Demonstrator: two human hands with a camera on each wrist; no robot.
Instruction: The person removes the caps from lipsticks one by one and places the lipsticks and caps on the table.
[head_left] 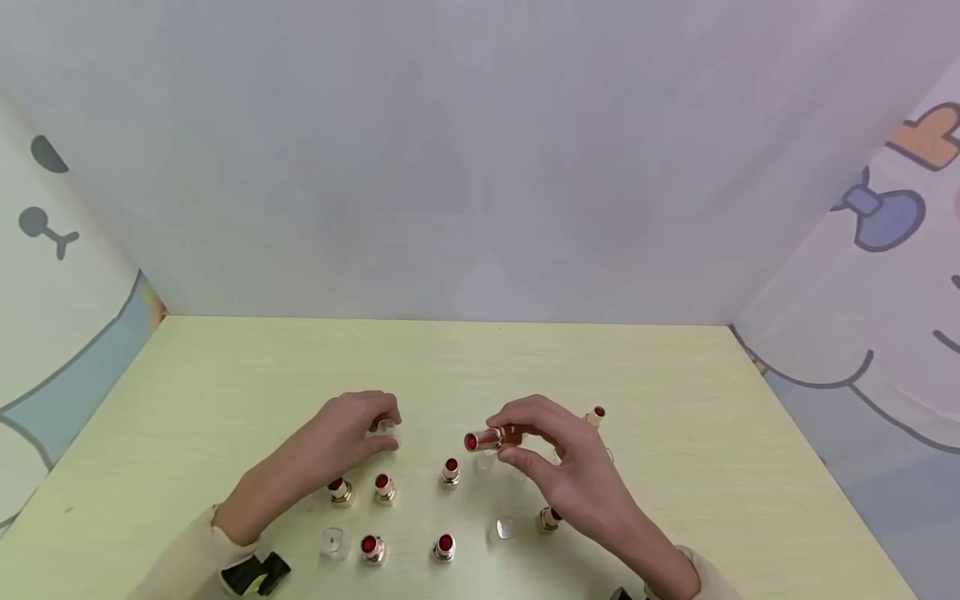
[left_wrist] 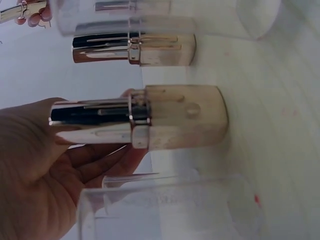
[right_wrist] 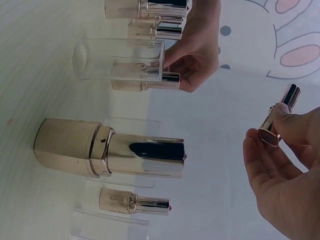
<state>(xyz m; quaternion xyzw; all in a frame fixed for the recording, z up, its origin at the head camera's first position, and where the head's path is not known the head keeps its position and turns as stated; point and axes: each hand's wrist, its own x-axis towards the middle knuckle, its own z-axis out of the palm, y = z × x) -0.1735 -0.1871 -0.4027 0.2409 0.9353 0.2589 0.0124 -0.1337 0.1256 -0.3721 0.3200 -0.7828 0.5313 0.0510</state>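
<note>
My right hand (head_left: pixel 558 450) pinches an uncapped lipstick (head_left: pixel 486 439) with a shiny gold case, clear of the table, its red end facing left; the same lipstick (right_wrist: pixel 270 125) shows between thumb and fingers in the right wrist view. At the left, my left hand (head_left: pixel 337 437) has thumb and fingers around a clear cap (head_left: pixel 387 427), low over the table. A standing lipstick (left_wrist: pixel 140 117) hides part of that hand's fingers in the left wrist view. Nearest between the hands, another lipstick (head_left: pixel 450 472) stands upright.
Several uncapped lipsticks stand about the table (head_left: pixel 262 358), among them a front lipstick (head_left: pixel 445 547) and a far-right lipstick (head_left: pixel 595 415). Clear caps stand among them, such as a left cap (head_left: pixel 333 542) and a middle cap (head_left: pixel 504 527). A pale wall (head_left: pixel 450 208) rises behind.
</note>
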